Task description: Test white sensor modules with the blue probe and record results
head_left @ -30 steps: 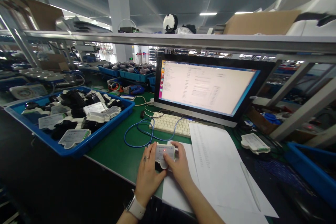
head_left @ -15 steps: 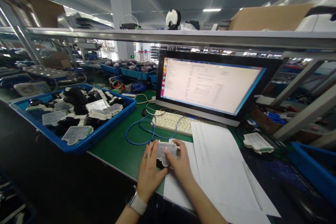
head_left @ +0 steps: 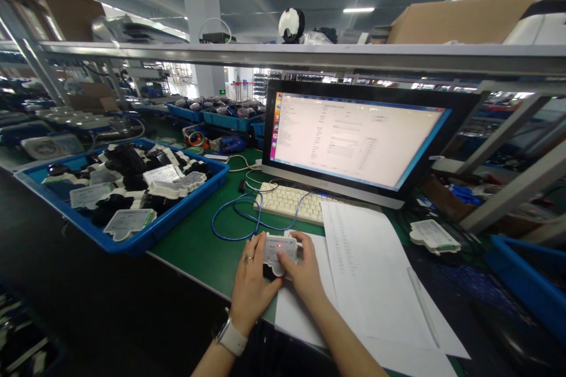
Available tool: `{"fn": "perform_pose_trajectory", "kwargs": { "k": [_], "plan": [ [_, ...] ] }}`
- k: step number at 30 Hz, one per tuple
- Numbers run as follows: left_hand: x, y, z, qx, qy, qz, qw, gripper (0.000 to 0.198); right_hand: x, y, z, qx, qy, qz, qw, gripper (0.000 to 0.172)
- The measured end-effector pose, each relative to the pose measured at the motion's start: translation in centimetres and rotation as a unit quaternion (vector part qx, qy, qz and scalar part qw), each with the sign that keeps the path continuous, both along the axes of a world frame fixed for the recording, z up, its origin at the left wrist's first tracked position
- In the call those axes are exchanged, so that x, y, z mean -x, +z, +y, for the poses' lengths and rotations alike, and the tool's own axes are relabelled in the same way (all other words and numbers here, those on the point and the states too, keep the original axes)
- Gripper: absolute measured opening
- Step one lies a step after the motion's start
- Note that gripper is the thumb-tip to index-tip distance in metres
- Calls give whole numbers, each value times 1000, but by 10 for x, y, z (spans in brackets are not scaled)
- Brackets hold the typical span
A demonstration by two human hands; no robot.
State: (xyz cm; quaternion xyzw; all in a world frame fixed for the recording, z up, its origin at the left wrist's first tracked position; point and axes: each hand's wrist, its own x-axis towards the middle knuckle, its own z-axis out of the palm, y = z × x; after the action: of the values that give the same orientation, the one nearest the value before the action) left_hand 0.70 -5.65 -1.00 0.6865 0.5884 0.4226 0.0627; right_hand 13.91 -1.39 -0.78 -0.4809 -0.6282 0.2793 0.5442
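Observation:
A small white plastic module (head_left: 279,249) with a lit red LED rests at the green bench's front edge, on the corner of a paper sheet. My left hand (head_left: 250,286), with a ring and a wristwatch, grips its left side. My right hand (head_left: 304,273) grips its right side, thumb on top. A blue cable (head_left: 239,218) loops from the module toward the beige keyboard (head_left: 292,204). Behind it stands a monitor (head_left: 356,142) showing a bright window.
A blue tray (head_left: 145,232) of several white and black modules sits at left. Printed paper sheets (head_left: 368,277) with a pen (head_left: 423,306) lie at right. Another white module (head_left: 434,237) lies beyond them. A blue bin edge (head_left: 526,288) is at far right. A metal shelf rail (head_left: 309,58) runs overhead.
Both hands keep holding the module in the same spot. Only the view has shifted slightly.

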Motion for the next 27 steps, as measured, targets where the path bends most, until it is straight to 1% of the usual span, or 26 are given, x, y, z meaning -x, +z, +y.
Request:
{"fn": "perform_pose_trajectory", "kwargs": {
  "k": [16, 27],
  "plan": [
    [1, -2, 1, -6, -6, 0, 1000, 85, 1, 1, 0, -13, -1, 6, 1000, 33],
    [1, -2, 1, -9, -7, -1, 1000, 84, 0, 1, 0, 2, 0, 7, 1000, 35]
  ]
}}
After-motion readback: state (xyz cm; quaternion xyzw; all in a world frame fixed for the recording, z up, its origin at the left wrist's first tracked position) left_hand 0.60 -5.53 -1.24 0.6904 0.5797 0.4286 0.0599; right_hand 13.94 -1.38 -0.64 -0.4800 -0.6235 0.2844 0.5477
